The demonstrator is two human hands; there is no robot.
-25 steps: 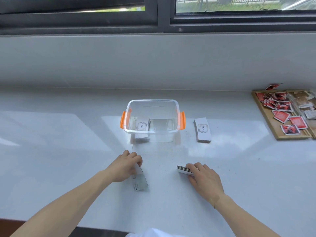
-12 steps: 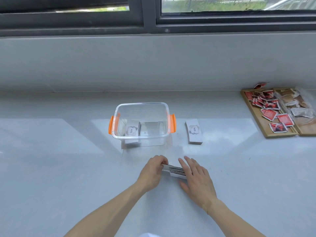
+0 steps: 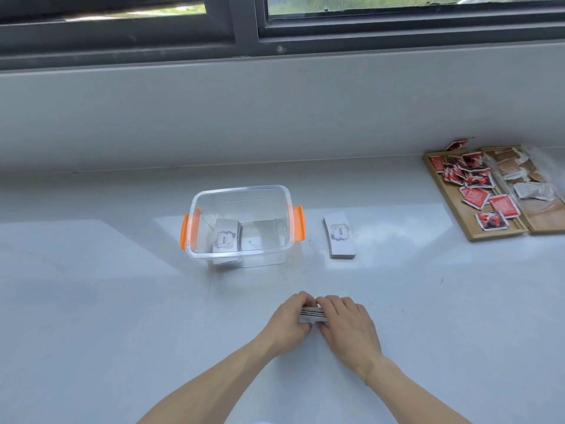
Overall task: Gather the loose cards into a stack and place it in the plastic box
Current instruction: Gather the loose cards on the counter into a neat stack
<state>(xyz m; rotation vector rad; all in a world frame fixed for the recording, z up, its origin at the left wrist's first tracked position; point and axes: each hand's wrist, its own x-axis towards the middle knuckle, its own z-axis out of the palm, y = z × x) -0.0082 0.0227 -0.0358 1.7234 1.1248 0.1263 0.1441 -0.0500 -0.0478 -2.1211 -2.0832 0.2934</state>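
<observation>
A small stack of white cards (image 3: 312, 313) stands on the white counter, squeezed between my left hand (image 3: 287, 324) and my right hand (image 3: 348, 327); only its near edge shows between the fingers. Behind them sits a clear plastic box (image 3: 241, 191) with orange side handles. Inside the box, at its left, lies a stack of white "love" cards (image 3: 225, 238). Another stack of the same cards (image 3: 339, 237) lies on the counter just right of the box.
At the far right stands a wooden tray (image 3: 452, 206) holding several red packets, with a second tray (image 3: 547, 221) of brown and white packets beside it. A grey wall and a window frame run behind the counter.
My left hand moved right with its loose cards and joined them to the cards under my right hand. Both hands now press one stack together.
</observation>
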